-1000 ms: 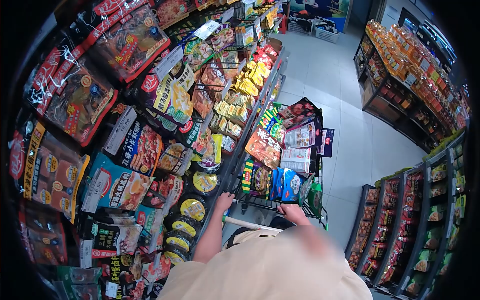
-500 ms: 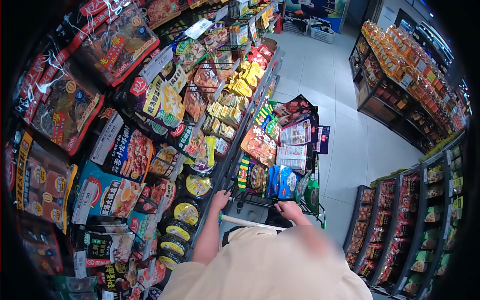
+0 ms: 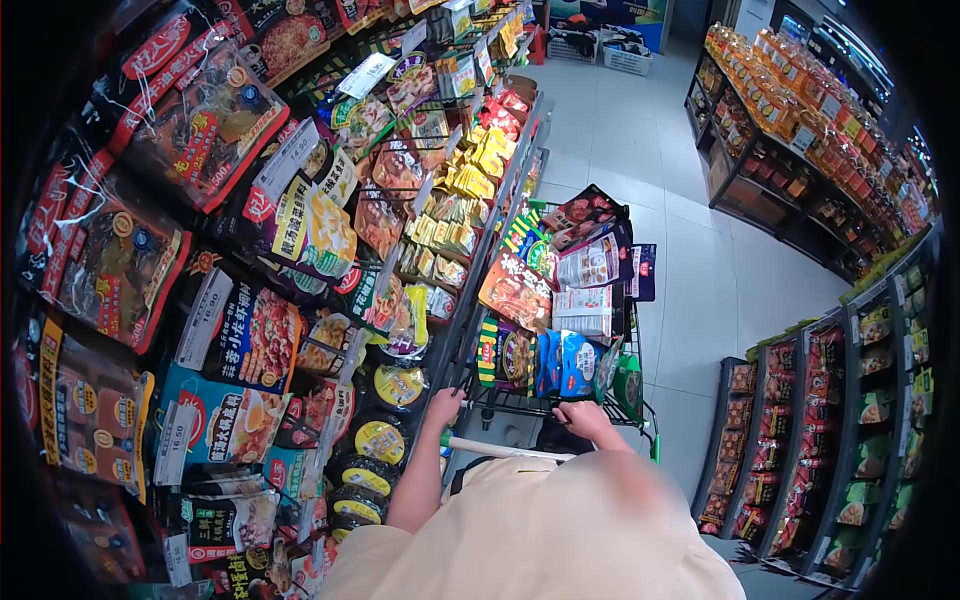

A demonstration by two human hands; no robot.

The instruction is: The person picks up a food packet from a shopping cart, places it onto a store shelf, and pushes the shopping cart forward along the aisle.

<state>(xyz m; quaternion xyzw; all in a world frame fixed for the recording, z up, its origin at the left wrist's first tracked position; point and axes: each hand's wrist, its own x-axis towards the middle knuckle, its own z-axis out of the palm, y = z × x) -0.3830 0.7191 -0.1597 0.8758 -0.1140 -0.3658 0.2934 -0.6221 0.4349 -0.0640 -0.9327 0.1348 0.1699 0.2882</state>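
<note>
A shopping cart (image 3: pixel 640 385) stands before me, filled with food packets. My left hand (image 3: pixel 447 406) is closed at its near left corner, close beside the shelf edge. My right hand (image 3: pixel 583 418) is closed around the dark near rim of the basket. Between my arms and my body runs the cart's pale handle bar (image 3: pixel 505 449); neither hand is on it. Inside the cart lie an orange-and-green packet (image 3: pixel 515 290), a blue packet (image 3: pixel 573 365), a white-backed packet (image 3: pixel 583 312) and several dark ones. My fingertips are partly hidden.
Close on the left rises a shelf (image 3: pixel 425 372) packed with seasoning bags, price tags and round yellow-lidded tubs (image 3: pixel 398 386). Packet racks (image 3: pixel 800 430) curve along the right. Farther right stands a display of orange-capped bottles (image 3: pixel 790 110). A white basket (image 3: pixel 627 52) sits on the tiled floor ahead.
The left shelf goods have slid downward in view, as I and the cart move slightly forward. The far display and basket have shifted a little left. Both hands keep their places on the cart.
</note>
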